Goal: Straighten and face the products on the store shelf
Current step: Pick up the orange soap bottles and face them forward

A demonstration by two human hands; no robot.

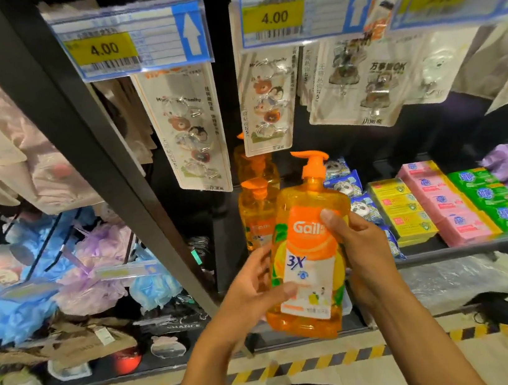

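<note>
Right now both hands are on one orange pump bottle [311, 249] — held up in the air on the near side of the shelf [450, 250], not resting on it. Left hand [253, 287] wraps the bottle's lower left side, thumb across the label. Right hand [364, 252] grips the upper right, thumb pressed by the logo. Label faces the camera, bottle slightly tilted, pump spout pointing left. Two more orange bottles [257, 214] stand just behind at the shelf's left end. Further right — rows of soap packs [443, 204], yellow, pink, green. Hook cards [191, 129] hang above, under price tags [133, 39].
</note>
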